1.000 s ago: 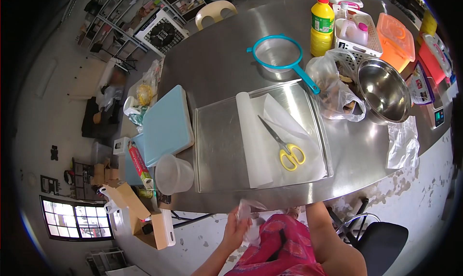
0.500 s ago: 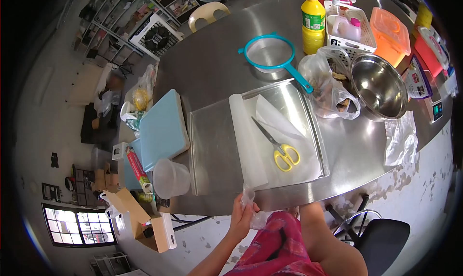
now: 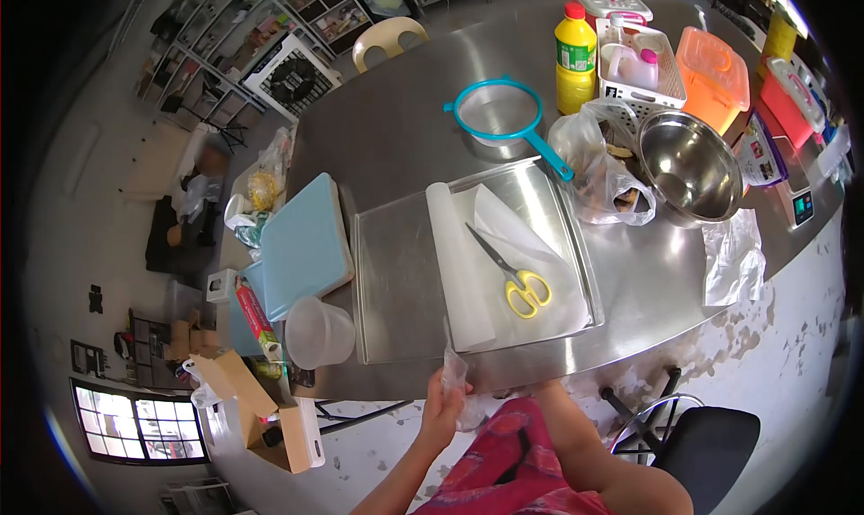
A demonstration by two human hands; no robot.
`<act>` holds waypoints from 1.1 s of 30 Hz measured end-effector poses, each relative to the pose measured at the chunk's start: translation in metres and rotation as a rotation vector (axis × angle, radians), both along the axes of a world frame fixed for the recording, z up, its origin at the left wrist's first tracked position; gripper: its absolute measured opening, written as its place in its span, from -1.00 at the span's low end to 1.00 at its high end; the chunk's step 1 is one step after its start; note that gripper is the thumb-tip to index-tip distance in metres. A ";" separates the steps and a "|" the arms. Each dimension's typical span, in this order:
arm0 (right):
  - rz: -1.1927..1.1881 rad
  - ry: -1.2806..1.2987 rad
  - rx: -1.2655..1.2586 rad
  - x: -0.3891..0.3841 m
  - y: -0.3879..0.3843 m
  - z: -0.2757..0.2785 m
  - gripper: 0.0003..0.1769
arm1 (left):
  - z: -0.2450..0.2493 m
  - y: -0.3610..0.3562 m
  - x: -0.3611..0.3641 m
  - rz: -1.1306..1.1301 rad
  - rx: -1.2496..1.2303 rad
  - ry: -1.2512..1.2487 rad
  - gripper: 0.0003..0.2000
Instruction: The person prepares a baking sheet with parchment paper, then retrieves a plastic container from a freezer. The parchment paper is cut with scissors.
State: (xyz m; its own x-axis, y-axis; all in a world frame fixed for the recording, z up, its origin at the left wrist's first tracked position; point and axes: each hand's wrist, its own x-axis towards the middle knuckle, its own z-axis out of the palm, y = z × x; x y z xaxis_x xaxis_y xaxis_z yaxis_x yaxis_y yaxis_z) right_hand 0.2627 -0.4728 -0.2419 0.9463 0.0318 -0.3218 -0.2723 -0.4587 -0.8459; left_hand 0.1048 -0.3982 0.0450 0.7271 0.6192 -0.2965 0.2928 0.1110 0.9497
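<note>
At the table's front edge, my left hand is closed around a crumpled piece of clear plastic film, whose upper end sticks up in front of the tray. My right forearm reaches toward the table edge, its hand hidden behind the pink patterned clothing. Just beyond is a shallow metal tray with partly rolled white paper lying in it. Scissors with yellow handles rest on the paper, blades partly apart.
A blue-rimmed strainer, a plastic bag with brown contents and a steel bowl stand behind the tray. To the left are a light blue lidded box and a clear tub. A black chair stands at right.
My left hand has risen slightly and moved a little left with the plastic film. My right forearm has shifted left and up. The view has turned slightly; objects on the table stay put.
</note>
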 end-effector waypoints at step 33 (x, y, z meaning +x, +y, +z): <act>0.489 -0.207 0.439 -0.088 0.117 0.359 -0.83 | 0.040 0.171 -0.020 0.061 0.084 -0.410 -0.37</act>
